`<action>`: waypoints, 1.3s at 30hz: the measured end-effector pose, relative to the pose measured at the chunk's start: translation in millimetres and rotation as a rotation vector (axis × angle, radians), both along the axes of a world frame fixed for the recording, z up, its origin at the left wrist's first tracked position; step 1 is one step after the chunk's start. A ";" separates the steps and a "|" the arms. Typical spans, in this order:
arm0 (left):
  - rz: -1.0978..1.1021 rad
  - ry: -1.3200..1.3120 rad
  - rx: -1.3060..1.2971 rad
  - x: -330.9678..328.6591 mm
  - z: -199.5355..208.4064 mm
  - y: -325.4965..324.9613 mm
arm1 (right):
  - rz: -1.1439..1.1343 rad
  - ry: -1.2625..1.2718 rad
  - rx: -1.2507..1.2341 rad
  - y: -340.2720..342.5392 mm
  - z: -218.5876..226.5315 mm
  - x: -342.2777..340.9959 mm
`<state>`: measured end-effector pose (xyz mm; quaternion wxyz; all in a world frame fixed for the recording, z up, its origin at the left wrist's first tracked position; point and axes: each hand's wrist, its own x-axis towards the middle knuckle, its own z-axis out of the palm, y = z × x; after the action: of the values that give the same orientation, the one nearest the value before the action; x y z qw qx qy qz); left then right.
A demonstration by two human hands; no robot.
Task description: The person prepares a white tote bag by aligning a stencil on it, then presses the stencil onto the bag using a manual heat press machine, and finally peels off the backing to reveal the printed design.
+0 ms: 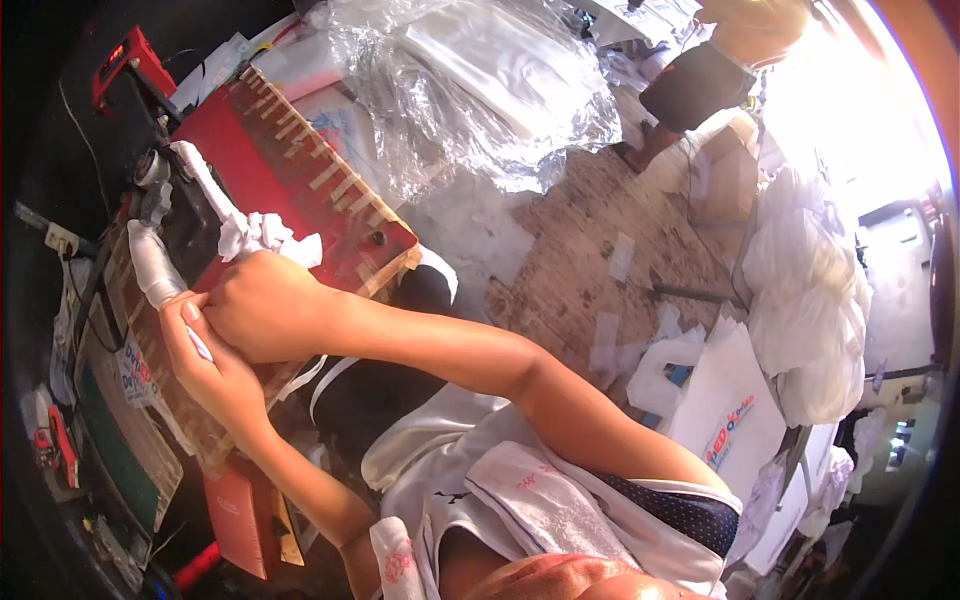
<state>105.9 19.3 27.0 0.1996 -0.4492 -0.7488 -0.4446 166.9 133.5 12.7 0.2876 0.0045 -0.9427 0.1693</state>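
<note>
Both my hands are together at the left, over the near end of a worn bench. My left hand (pixel 212 368) is closed, its thumb and fingertips against the lower end of a grey-white wrapped handle (pixel 152 262). A small white edge shows between its fingers; the rest of what it holds is hidden. Pressed against it, my right hand (pixel 268 305) is curled into a fist, and its contents cannot be seen. Just beyond the right knuckles lies a crumpled white wad (pixel 268 238). A white-wrapped bar (pixel 205 180) slants up and away from that wad.
A red panel (pixel 300 165) with tape strips along its edge lies beyond my hands. Clear plastic covers a white stack (pixel 480 80) behind it. Another person (pixel 700 85) stands far right. White plastic bags (pixel 800 320) pile at right; a brick-red box (pixel 240 515) is near left.
</note>
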 end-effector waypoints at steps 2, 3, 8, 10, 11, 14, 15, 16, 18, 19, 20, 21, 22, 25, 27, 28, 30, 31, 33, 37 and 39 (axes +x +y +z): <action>0.003 -0.029 -0.012 -4.8 -3.5 -3.4 | -0.003 0.020 0.008 -1.2 0.9 0.7; 0.008 -0.044 -0.019 -5.8 -5.2 -5.5 | -0.001 0.030 0.012 -1.9 1.4 0.7; 0.044 -0.006 -0.013 -5.2 -2.4 -9.2 | 0.003 -0.053 0.062 -4.5 3.7 -3.2; 0.024 -0.027 -0.002 -1.8 -0.1 -2.1 | 0.006 0.008 0.116 1.4 -1.9 -1.9; 0.002 -0.035 0.017 -1.0 1.1 -0.9 | -0.004 -0.013 0.116 1.5 2.0 0.7; -0.033 -0.036 0.043 -3.0 0.3 -1.3 | 0.000 0.014 0.106 1.8 6.2 4.4; -0.026 -0.052 0.045 -2.6 0.8 -3.0 | -0.003 -0.015 0.098 0.4 8.4 3.7; -0.028 -0.071 0.053 -2.4 0.0 -2.9 | -0.015 -0.047 0.095 0.4 10.2 3.4; -0.031 -0.055 0.071 -4.7 -2.7 -4.6 | 0.006 0.016 0.088 -0.2 3.9 -0.4; -0.028 -0.059 0.075 -4.3 -1.9 -5.8 | 0.018 0.048 0.085 -1.2 2.7 -2.1; -0.026 -0.064 0.077 -3.7 -1.5 -6.0 | 0.010 0.028 0.076 -1.5 2.8 -2.3; -0.029 -0.057 0.081 -3.3 -1.4 -5.0 | 0.001 0.008 0.066 -0.8 4.4 -0.7; -0.030 -0.044 0.081 -3.6 -1.0 -4.3 | -0.005 -0.007 0.052 -0.8 4.8 0.0; -0.033 -0.025 0.097 -4.8 -3.2 -2.4 | 0.015 0.040 0.039 1.4 3.8 1.7; -0.030 -0.035 0.110 -7.2 -4.0 -5.6 | 0.025 0.057 0.046 -1.0 1.6 -3.1; -0.035 -0.033 0.113 -6.7 -3.6 -5.2 | 0.020 0.064 0.045 -1.1 1.4 -2.6; -0.039 -0.028 0.117 -5.8 -3.1 -4.3 | 0.009 0.077 0.042 -0.7 3.1 -0.1; -0.041 -0.022 0.115 -5.5 -2.3 -3.8 | 0.024 0.104 0.038 -0.2 4.7 1.4; -0.053 -0.011 0.126 -7.3 -3.1 -2.9 | 0.027 0.084 0.036 1.0 2.7 1.6; -0.045 -0.065 0.109 -6.7 -4.2 -5.0 | 0.034 0.075 0.027 0.1 5.1 1.4; -0.041 -0.045 0.119 -7.4 -2.0 -6.4 | 0.026 0.084 0.028 -1.9 7.3 0.7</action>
<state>98.5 12.9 25.0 0.1999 -0.4417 -0.7161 -0.5022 167.6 131.6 20.0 0.3246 0.0282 -0.9319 0.1593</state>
